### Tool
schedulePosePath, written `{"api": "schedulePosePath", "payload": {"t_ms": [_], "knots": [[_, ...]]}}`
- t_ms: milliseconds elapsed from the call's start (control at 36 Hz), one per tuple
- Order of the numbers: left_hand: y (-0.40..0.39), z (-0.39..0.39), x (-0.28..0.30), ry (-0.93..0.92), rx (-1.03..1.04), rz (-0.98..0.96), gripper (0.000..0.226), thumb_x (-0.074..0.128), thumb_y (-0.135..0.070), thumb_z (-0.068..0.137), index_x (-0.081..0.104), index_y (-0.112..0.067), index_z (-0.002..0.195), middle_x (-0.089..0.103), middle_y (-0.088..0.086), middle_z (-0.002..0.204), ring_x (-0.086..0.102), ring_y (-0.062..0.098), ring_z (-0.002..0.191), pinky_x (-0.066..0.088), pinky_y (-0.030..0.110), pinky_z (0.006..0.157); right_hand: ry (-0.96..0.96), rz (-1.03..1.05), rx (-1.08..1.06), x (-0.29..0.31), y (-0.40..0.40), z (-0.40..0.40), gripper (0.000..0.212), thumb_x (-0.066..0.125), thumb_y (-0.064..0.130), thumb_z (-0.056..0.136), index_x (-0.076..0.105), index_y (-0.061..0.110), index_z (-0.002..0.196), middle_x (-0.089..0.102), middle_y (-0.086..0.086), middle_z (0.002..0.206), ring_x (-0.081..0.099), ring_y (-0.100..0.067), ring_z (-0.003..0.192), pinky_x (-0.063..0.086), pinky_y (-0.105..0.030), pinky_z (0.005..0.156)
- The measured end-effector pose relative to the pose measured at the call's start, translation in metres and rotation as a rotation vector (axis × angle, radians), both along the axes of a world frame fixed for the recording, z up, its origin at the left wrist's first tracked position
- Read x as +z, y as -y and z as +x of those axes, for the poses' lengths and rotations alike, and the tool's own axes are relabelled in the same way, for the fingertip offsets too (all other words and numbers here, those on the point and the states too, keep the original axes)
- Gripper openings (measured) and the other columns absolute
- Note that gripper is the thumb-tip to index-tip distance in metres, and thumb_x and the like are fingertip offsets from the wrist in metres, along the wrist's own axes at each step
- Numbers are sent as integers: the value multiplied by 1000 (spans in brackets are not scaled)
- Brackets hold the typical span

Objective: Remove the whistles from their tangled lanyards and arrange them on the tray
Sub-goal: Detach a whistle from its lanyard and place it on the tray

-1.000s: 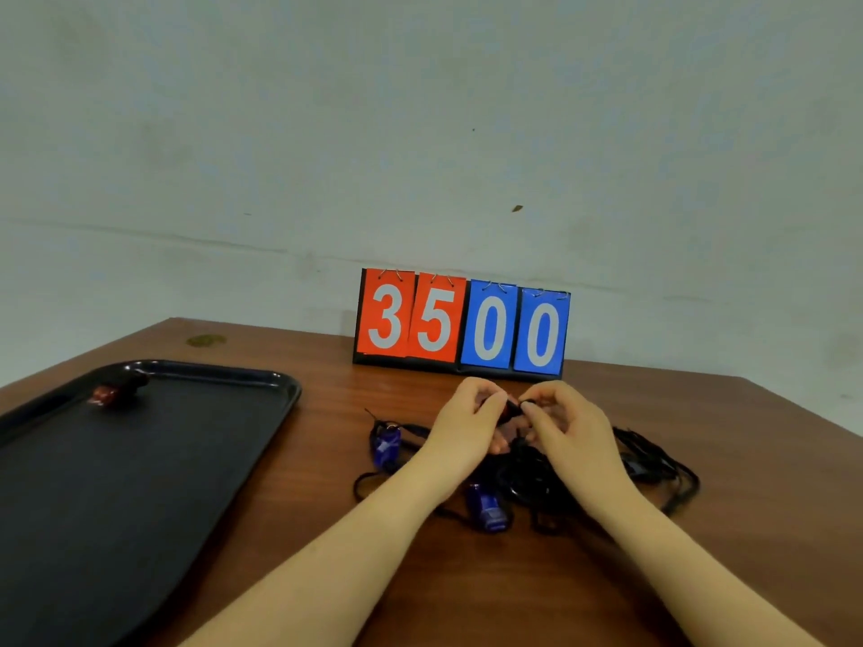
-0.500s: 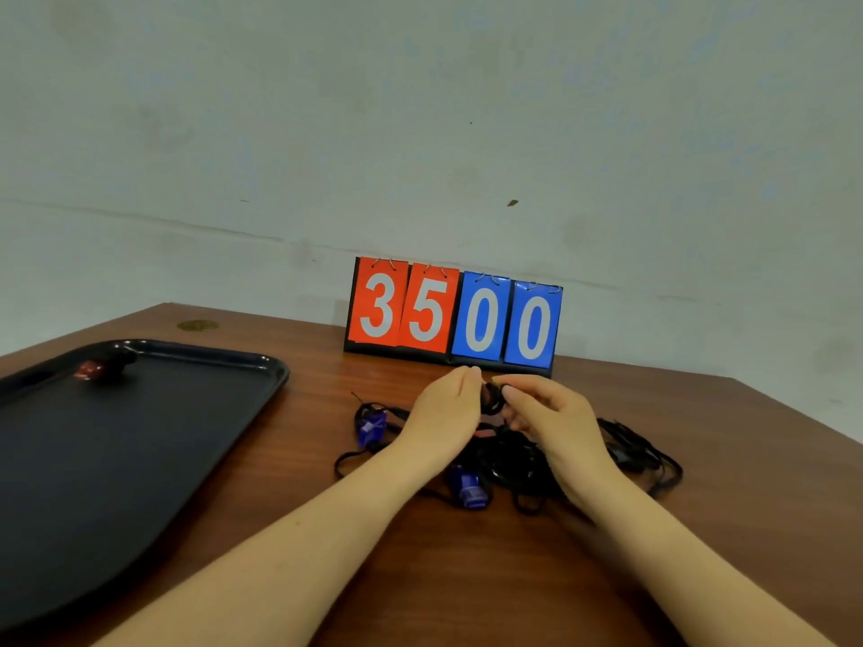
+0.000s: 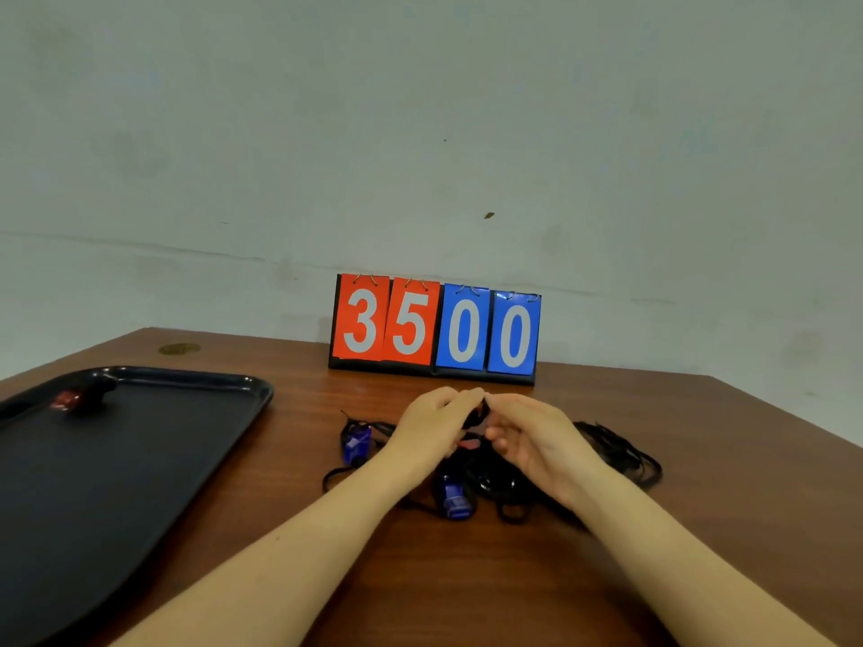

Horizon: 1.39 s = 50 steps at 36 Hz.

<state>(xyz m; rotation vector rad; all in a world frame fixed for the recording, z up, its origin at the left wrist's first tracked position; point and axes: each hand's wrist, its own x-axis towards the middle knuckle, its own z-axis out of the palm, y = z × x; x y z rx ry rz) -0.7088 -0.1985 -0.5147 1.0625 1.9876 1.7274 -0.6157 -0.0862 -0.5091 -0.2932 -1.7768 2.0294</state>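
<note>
the cords (image 3: 504,478) lie in a black tangle on the table (image 3: 654,530), right of centre, loops trailing off to the right. two blue whistles are caught in the heap: one (image 3: 357,442) at its left edge, one (image 3: 455,499) at its near edge. a bit of red (image 3: 468,444) shows between the hands, likely a third whistle, though too little of it is visible to be sure.

the left hand (image 3: 432,424) and right hand (image 3: 537,436) meet over the far side of the tangle. both have their fingertips curled in, pinching a small dark piece (image 3: 478,413) held between them, seemingly a clip or cord end; exactly what it is cannot be told.

the tray (image 3: 187,441) sits well apart on the left. one red whistle (image 3: 70,400) lies in its far left corner, touching the rim.

as a judgement, the task is early: one whistle is placed, at least two blue ones are left in the cords, and the hands appear to be working another free. the rest of the tray awaits them.

a scoreboard (image 3: 434,331) reading 3500 stands at the far edge, by the wall.
</note>
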Motion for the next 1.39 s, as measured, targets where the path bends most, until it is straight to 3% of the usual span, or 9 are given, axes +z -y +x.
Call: {"api": "schedulePosePath", "payload": {"t_ms": [139, 306, 417, 611, 806, 1028, 1111, 1250, 1389], "knots": [[-3, 4, 3, 84, 15, -30, 29, 42, -39, 101, 60, -15, 105, 52, -6, 66, 46, 4, 51, 35, 15, 47, -14, 54, -78, 0, 3, -1, 21, 64, 19, 91, 69, 4, 104, 70, -11, 90, 65, -18, 78, 53, -26, 70], [-3, 8, 2, 16, 60, -164, 33, 34, -47, 102, 53, -22, 113, 55, -3, 76, 48, 8, 59, 37, 21, 53, 5, 200, -172, 0, 8, -1, 13, 64, 15, 90, 70, 7, 99, 72, -11, 90, 68, -17, 73, 54, -22, 64], [-3, 5, 0, 136, 5, -136, 41, 42, -53, 97, 58, -19, 112, 52, -7, 62, 43, 6, 50, 35, 19, 48, 19, 69, -131, -1, 6, 0, 17, 63, 14, 90, 70, 3, 102, 70, -15, 93, 67, -16, 75, 53, -22, 65], [-4, 5, 0, 232, -11, -60, 31, 47, -45, 98, 61, -18, 103, 51, -13, 40, 41, 4, 40, 33, 14, 40, -33, -182, -80, 2, 7, 1, 16, 62, 6, 89, 68, -3, 101, 66, -8, 73, 63, -13, 64, 53, -20, 58], [-2, 5, 3, 319, -9, -13, 44, 46, -38, 99, 53, -7, 130, 48, -4, 54, 46, 2, 35, 35, 13, 40, 16, 267, -209, 1, 15, 1, 13, 67, 17, 88, 69, 14, 101, 74, -7, 83, 69, -13, 69, 53, -19, 63], [-4, 8, 10, 372, 19, 7, 37, 49, -34, 98, 58, -6, 120, 51, -4, 50, 41, 5, 35, 32, 17, 40, -22, 236, -230, 3, 15, 2, 12, 60, 11, 92, 70, 5, 95, 69, -8, 73, 64, -15, 67, 52, -21, 63], [0, 11, 9, 311, 8, 60, 22, 48, -29, 99, 61, -11, 101, 52, -9, 42, 41, 2, 30, 30, 15, 38, -16, 215, -227, 5, 16, 2, 13, 59, 10, 93, 69, 2, 95, 67, -8, 70, 62, -14, 62, 51, -20, 58], [3, 10, 4, 165, 64, 171, 25, 51, -25, 97, 58, -13, 76, 53, 7, 69, 42, 0, 39, 34, 13, 41, -13, 262, -197, 7, 21, 4, 16, 55, 11, 95, 67, 1, 96, 67, -7, 68, 61, -9, 57, 51, -20, 58], [5, 19, 11, 253, 17, 258, 28, 44, -22, 100, 52, -12, 75, 48, -7, 51, 44, 2, 34, 34, 10, 38, -82, 416, -233, 10, 25, 7, 9, 59, 10, 92, 68, 7, 94, 69, -11, 74, 62, -9, 57, 51, -16, 55]]}}
